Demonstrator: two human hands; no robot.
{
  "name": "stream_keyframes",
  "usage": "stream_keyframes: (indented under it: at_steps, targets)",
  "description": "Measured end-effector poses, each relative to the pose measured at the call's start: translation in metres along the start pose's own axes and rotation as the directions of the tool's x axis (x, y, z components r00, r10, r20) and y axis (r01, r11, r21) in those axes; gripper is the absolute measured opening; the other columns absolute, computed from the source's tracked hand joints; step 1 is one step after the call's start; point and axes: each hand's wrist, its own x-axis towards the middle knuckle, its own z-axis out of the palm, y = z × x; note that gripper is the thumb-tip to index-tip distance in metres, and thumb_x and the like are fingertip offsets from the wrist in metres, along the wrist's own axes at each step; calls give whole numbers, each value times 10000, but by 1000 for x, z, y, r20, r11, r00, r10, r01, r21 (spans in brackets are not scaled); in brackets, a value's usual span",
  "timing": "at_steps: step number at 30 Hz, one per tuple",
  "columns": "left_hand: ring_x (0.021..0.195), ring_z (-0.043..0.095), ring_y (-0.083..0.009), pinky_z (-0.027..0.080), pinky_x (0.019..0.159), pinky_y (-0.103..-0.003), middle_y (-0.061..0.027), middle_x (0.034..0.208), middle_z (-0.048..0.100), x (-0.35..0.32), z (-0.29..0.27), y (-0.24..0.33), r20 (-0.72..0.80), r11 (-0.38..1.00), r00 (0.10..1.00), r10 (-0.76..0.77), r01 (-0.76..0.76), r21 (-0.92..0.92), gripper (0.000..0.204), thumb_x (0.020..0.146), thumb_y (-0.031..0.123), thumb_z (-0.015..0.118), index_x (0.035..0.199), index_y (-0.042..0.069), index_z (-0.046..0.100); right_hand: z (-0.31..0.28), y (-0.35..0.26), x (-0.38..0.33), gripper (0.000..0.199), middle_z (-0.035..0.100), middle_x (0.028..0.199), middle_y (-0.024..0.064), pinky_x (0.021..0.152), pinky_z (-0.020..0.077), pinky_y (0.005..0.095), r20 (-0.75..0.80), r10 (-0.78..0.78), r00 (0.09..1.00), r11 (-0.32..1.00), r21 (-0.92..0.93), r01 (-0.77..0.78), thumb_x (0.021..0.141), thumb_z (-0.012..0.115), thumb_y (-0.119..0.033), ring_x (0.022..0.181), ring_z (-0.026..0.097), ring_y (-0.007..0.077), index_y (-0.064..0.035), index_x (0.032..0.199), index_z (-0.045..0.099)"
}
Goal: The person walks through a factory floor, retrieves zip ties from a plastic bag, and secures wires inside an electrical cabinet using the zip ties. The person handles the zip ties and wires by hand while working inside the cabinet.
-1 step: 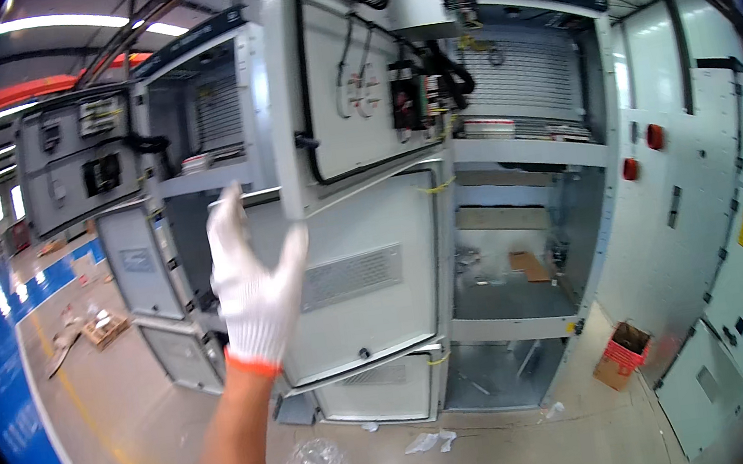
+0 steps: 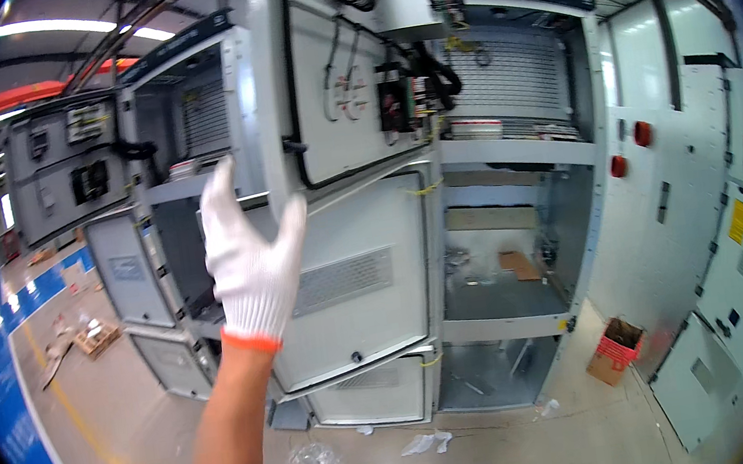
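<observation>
My left hand [image 2: 253,257], in a white knit glove with an orange cuff, is raised in front of the cabinets. Its fingers are stretched upward and the thumb stands apart, with nothing held. Nearest to it is the lower corner of an open upper cabinet door [image 2: 323,149], which carries wiring and electrical parts. The thumb overlaps that corner in the picture; whether they touch I cannot tell. Behind the hand is a grey lower door [image 2: 364,317] with a vented panel. My right hand is out of view.
To the right an open cabinet bay [image 2: 511,293] holds a piece of cardboard. A red and brown carton [image 2: 615,355] stands on the floor near white panels. Clear plastic wrap [image 2: 313,463] and white scraps [image 2: 426,443] lie below the cabinets. Another open door [image 2: 68,169] juts out left.
My left hand has risen slightly against the door corner, its fingers still extended. The whole view has shifted a little, so the cabinets sit further left.
</observation>
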Motion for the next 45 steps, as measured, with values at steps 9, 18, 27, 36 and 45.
stream_keyframes:
  at_steps: [9, 18, 27, 36, 45]
  targets:
    - [872, 667, -500, 516, 778, -559, -293, 897, 693, 46, 65, -34, 28, 966, 975, -219, 213, 148, 502, 1005, 347, 506, 1410, 78, 381, 66, 20, -55, 495, 678, 1177, 207, 978, 487, 462, -169, 294, 941, 951, 148, -270, 923, 542, -503, 1118, 632, 392, -103, 1159, 715]
    - [1051, 663, -427, 497, 905, -472, -284, 1104, 679, 42, 72, -69, -72, 984, 997, -32, 44, 174, 574, 975, 433, 566, 1372, 22, 511, 82, 84, -50, 523, 664, 1230, 182, 984, 488, 458, -37, 394, 918, 912, 139, -386, 939, 460, -580, 1129, 623, 384, -258, 1313, 630]
    - [894, 672, -177, 509, 759, -292, -102, 1103, 694, -68, 89, -73, 197, 950, 943, -267, 292, -113, 572, 1006, 474, 522, 1376, 39, 529, 54, 118, -89, 487, 707, 1152, 170, 942, 510, 418, -83, 475, 876, 816, 416, -402, 923, 561, -481, 1049, 671, 358, -98, 1196, 688]
    - [768, 635, -173, 507, 666, -318, -77, 947, 665, -681, -164, -75, 643, 570, -497, -582, 315, 759, 378, 1003, 390, 520, 1186, 63, 576, 336, 301, -176, 188, 617, 694, 130, 509, 482, 389, 304, 835, 458, -143, 925, -353, 917, 597, -205, 554, 590, 238, -19, 925, 623]
    - [642, 597, -168, 504, 572, -344, -51, 791, 635, -706, -368, -54, 133, 415, -935, -328, -16, 910, 242, 1000, 305, 518, 995, 88, 624, 441, 290, -210, 212, 582, 632, 95, 412, 444, 364, 591, 693, 414, -519, 807, -282, 905, 640, -204, 461, 538, 211, 1, 960, 636]
